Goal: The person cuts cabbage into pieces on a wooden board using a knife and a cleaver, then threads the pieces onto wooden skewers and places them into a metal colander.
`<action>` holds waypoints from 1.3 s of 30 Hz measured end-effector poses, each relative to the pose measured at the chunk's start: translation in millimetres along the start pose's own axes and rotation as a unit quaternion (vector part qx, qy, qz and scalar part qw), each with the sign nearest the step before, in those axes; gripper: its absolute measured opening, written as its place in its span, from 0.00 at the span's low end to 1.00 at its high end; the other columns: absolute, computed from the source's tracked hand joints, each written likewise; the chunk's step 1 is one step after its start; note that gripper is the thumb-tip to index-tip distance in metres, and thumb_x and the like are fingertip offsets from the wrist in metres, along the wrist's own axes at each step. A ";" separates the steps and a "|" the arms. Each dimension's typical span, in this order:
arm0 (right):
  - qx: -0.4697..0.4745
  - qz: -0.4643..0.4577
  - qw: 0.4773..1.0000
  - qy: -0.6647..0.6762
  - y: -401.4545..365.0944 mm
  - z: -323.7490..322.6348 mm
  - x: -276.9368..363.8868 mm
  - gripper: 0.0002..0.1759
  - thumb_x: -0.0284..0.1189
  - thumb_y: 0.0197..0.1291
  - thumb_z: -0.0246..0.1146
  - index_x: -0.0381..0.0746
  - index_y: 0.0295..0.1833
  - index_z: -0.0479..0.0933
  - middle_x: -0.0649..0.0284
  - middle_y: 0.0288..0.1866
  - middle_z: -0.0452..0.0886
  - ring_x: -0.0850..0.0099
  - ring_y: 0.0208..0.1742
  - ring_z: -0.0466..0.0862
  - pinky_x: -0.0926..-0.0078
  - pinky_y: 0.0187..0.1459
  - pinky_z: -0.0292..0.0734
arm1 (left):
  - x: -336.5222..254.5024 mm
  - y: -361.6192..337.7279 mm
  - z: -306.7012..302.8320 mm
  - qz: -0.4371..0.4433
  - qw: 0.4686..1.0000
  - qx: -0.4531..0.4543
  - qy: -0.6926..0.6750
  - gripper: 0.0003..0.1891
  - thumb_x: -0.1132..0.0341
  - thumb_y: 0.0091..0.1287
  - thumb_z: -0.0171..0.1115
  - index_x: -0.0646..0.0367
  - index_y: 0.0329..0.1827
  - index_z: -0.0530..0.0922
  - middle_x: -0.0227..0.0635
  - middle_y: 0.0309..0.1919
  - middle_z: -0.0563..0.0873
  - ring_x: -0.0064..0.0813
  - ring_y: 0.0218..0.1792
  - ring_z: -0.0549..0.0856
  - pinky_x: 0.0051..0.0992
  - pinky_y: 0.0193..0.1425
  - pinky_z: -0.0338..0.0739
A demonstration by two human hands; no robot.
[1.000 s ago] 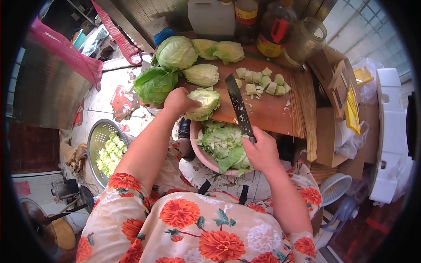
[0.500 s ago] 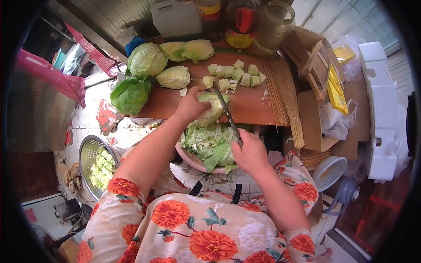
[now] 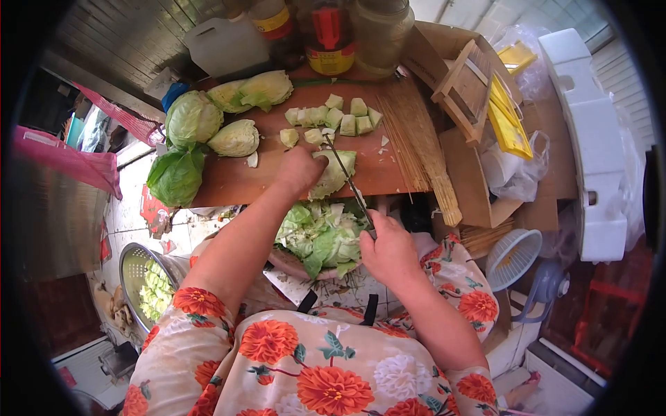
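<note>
My right hand (image 3: pixel 390 251) is closed around the handle of a knife (image 3: pixel 352 186). The dark blade slants up and left across a pale cabbage piece (image 3: pixel 341 169) at the front of the brown board (image 3: pixel 236 177). Curled over the left side of that piece, my left hand (image 3: pixel 302 170) grips it. Behind them lie several pale chunks of cabbage core (image 3: pixel 350 118). Below the board's front edge, a pink basin (image 3: pixel 286 263) holds cut cabbage leaves (image 3: pixel 322 232).
Whole cabbages (image 3: pixel 193 119) and a halved cabbage (image 3: pixel 234 139) sit on the board's left. Bottles and jars (image 3: pixel 326 41) line the back. A straw whisk broom (image 3: pixel 430 159) lies at right, beside a cardboard box (image 3: pixel 479 180). A metal colander (image 3: pixel 132 277) with cabbage pieces stands lower left.
The view has turned, so the board and its contents appear farther left. Both hands stay at the same cabbage piece, with the knife blade now seen more edge-on over it.
</note>
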State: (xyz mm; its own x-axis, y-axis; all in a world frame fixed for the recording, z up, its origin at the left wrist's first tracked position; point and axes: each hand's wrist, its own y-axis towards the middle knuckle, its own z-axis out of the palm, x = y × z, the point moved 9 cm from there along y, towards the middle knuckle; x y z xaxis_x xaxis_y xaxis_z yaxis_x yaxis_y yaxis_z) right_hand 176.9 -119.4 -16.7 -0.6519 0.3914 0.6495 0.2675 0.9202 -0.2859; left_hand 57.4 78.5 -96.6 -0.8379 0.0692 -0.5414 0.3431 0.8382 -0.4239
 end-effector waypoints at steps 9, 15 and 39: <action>0.006 0.019 0.999 -0.037 -0.9 0.4 -14.5 0.24 0.32 0.61 0.58 0.30 0.60 0.71 0.43 0.51 0.80 0.49 0.50 0.82 0.56 0.54 0.77 | -26.4 -3.5 2.8 0.071 0.995 -0.024 0.069 0.21 0.59 0.61 0.59 0.56 0.56 0.80 0.54 0.47 0.85 0.49 0.56 0.80 0.39 0.62 0.74; 0.003 0.016 0.999 -0.033 -1.7 -2.4 -13.6 0.23 0.31 0.61 0.58 0.28 0.58 0.72 0.42 0.50 0.80 0.48 0.50 0.82 0.55 0.54 0.77 | -39.5 -8.4 4.0 0.066 0.991 0.008 0.115 0.20 0.61 0.62 0.56 0.54 0.56 0.80 0.51 0.47 0.86 0.48 0.56 0.81 0.39 0.61 0.74; 0.096 0.056 0.993 -0.043 38.2 33.8 -38.6 0.17 0.25 0.56 0.53 0.26 0.48 0.74 0.37 0.45 0.81 0.45 0.49 0.83 0.54 0.53 0.77 | -45.7 2.1 13.1 0.051 0.982 0.030 0.179 0.19 0.61 0.62 0.54 0.55 0.55 0.80 0.53 0.44 0.86 0.51 0.48 0.84 0.42 0.56 0.77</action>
State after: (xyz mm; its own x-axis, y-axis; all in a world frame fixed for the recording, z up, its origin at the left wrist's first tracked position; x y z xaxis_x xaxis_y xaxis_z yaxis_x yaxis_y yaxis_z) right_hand 188.3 -99.7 -76.5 -0.6862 0.4804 0.5462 0.2063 0.8486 -0.4872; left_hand 102.0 70.0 -82.2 -0.8898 0.3460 -0.2977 0.4485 0.7840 -0.4291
